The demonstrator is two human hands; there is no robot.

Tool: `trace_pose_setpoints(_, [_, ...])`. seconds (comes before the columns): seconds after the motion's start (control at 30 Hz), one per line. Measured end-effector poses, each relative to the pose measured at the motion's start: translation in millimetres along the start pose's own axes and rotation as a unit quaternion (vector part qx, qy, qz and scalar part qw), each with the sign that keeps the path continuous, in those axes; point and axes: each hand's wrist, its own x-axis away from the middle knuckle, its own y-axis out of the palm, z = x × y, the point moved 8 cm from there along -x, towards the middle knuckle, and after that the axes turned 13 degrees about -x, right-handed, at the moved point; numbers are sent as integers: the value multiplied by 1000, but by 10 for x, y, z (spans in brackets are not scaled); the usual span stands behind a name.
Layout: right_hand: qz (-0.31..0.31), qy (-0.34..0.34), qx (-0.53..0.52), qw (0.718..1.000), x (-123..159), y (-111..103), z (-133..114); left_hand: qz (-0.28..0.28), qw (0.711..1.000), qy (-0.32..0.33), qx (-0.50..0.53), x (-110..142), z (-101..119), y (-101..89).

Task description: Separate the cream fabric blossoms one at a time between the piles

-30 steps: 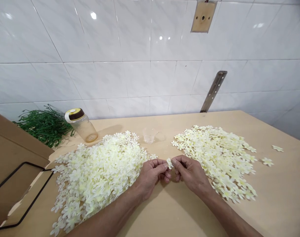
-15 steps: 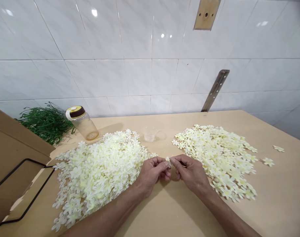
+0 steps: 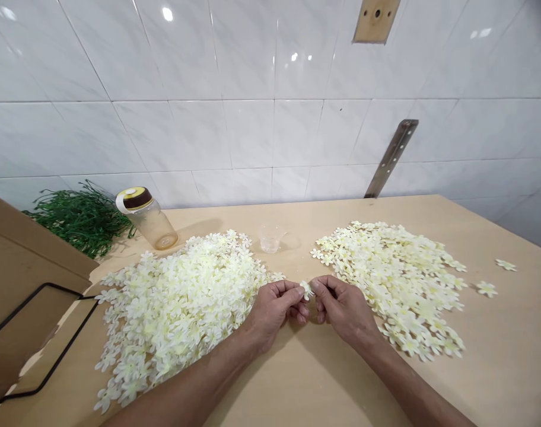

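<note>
Both of my hands meet at the middle of the wooden table, pinching one small cream fabric flower between them. My left hand grips it with thumb and forefinger from the left. My right hand pinches it from the right. A large heap of cream flowers lies beside my left hand. A flatter spread of flowers lies beside my right hand.
A small clear cup stands behind my hands. A lidded amber jar leans by a bunch of green plastic stems at the back left. A cardboard box with a black wire handle sits at left. Two loose flowers lie far right.
Both hands keep pinching the same flower and have barely moved. The view has tilted slightly, so everything sits a little higher in the picture.
</note>
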Motion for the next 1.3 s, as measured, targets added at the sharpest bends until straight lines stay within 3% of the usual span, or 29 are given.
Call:
trace_pose_setpoints(0.27, [0,-14,-13,1000,1,8,15,44,999,-10,-1,-1,19,-55])
trace_pose_setpoints(0.57, [-6,-10,-12,1000,12,8,29,39,999,0,13,-28,-16,-60])
trace_pose_setpoints(0.9, [-7,-21,3,1000,22,26,-5,65,995,23,-66,13,47,-52])
trace_pose_setpoints(1.3, [-34,19,-33,999,4,62,74,92,990,-10,-107,5,17,-79])
